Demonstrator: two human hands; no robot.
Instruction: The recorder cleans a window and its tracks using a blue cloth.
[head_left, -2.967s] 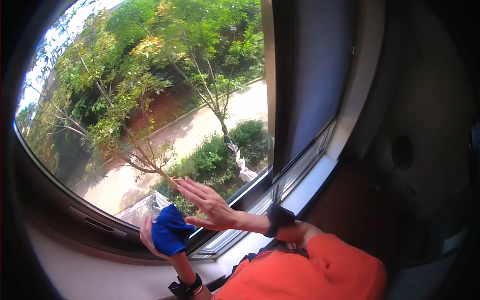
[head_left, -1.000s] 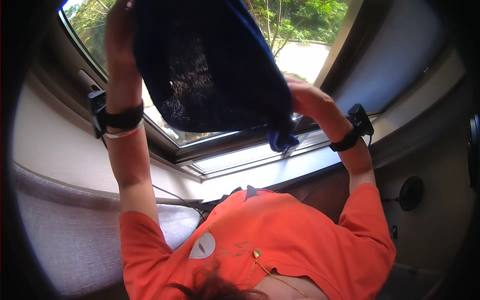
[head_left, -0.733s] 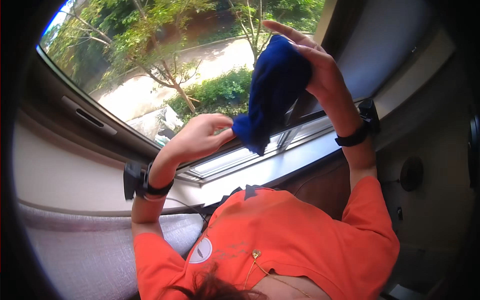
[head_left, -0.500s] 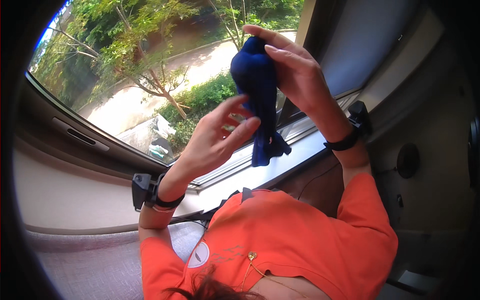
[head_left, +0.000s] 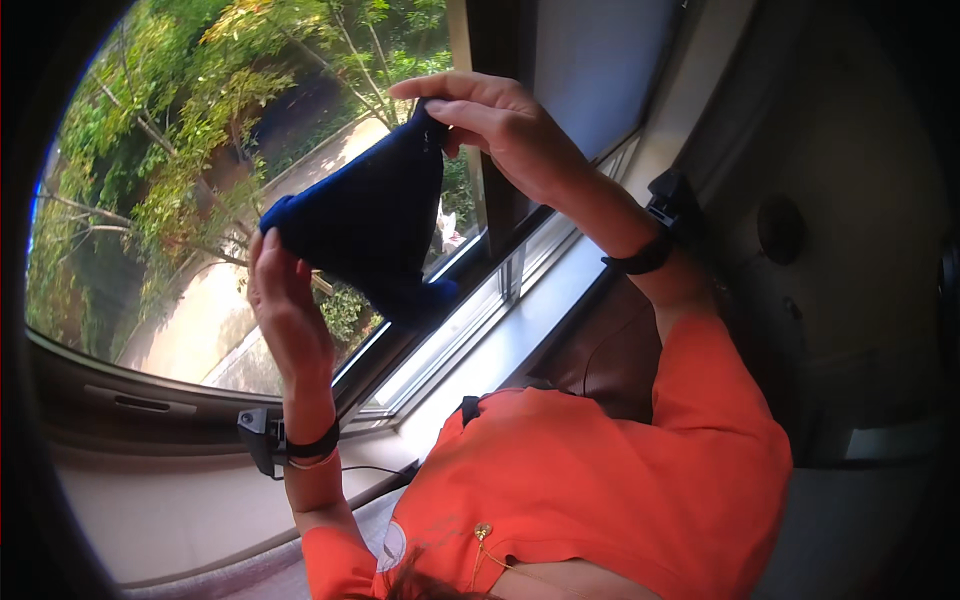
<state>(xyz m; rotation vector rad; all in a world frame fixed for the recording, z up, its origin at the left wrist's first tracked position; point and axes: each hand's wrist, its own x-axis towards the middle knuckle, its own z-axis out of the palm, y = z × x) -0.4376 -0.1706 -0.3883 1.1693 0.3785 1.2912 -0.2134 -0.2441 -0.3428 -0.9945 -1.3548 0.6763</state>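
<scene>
A dark blue piece of cloth [head_left: 365,220] is held up in front of the window, spread between my two hands. My left hand [head_left: 292,310] grips its left corner, thumb and fingers closed on the fabric. At the upper right corner my right hand [head_left: 510,130] pinches the cloth between thumb and fingers. The lower part of the fabric hangs loose, with a small folded end at the bottom right. Whether it is a garment or a plain cloth I cannot make out.
Behind the cloth is a large window pane [head_left: 215,300] with trees outside. Below it run a dark window frame [head_left: 460,285] and a pale sill [head_left: 450,400]. A brown surface [head_left: 625,345] lies beyond my body, and a thin cable runs from near my left wrist.
The cloth, earlier hanging bunched from my right hand, is now stretched out sideways. My left hand has taken hold of its left corner, and my right hand has moved left.
</scene>
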